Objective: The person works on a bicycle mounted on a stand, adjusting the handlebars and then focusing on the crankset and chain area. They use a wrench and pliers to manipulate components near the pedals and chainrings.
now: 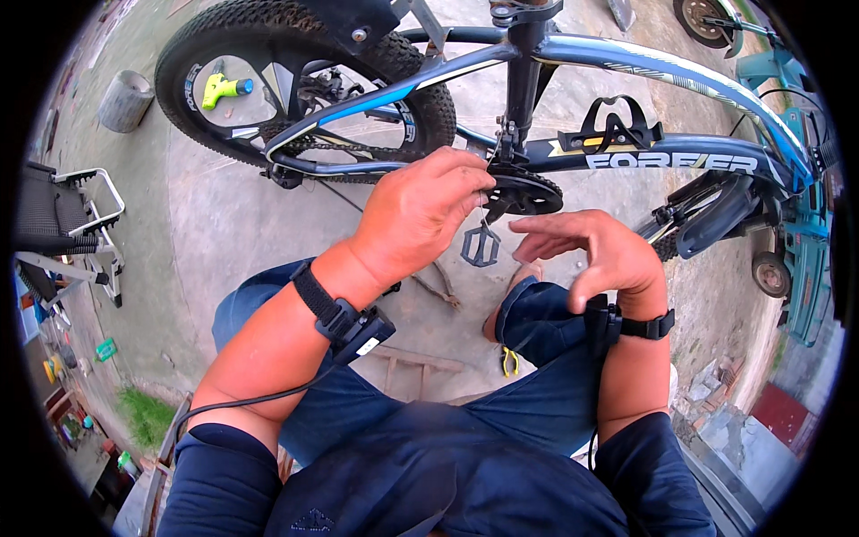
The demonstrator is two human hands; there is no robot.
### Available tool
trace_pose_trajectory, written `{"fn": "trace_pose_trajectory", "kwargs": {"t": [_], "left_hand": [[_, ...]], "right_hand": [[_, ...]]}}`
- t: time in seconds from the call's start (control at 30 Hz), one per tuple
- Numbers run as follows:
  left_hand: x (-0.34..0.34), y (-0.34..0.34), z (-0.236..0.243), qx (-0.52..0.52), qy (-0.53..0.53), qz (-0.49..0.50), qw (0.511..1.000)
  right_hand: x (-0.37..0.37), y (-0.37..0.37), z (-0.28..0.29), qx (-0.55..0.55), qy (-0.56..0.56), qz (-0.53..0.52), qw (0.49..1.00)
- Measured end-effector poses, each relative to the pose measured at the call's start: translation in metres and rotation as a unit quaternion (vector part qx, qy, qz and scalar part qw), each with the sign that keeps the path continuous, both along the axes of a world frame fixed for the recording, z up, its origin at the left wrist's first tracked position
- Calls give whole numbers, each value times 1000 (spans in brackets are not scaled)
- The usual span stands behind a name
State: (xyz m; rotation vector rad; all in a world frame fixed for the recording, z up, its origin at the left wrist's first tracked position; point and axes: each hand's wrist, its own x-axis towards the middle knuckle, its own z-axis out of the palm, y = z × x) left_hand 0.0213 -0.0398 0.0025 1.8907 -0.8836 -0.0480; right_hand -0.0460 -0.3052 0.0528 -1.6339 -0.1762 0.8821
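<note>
One glossy blue-and-black bicycle (523,89)

I'm outdoors, in what looks like a yard: concrete ground (206,233) around the bicycle (523,85), a patch of grass (148,418), a black metal-framed chair (55,215), loose rubble (711,383), and a blue-green vehicle (810,291) parked off to my right.

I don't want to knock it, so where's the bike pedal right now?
In the head view, the pedal is near the middle, slightly right, just below the front gear and between your left hand and right hand.
</note>
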Motion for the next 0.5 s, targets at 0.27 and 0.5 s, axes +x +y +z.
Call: {"fn": "trace_pose_trajectory", "kwargs": {"t": [0.27, 0.5], "left_hand": [[-1, 17, -11, 133, -37, -44, 989], [14, 48, -4, 125, -4, 6, 992]], "right_hand": [[-10, 19, -15, -48, -68, -223, 971], [-8, 86, -28, 42, -49, 29, 998]]}}
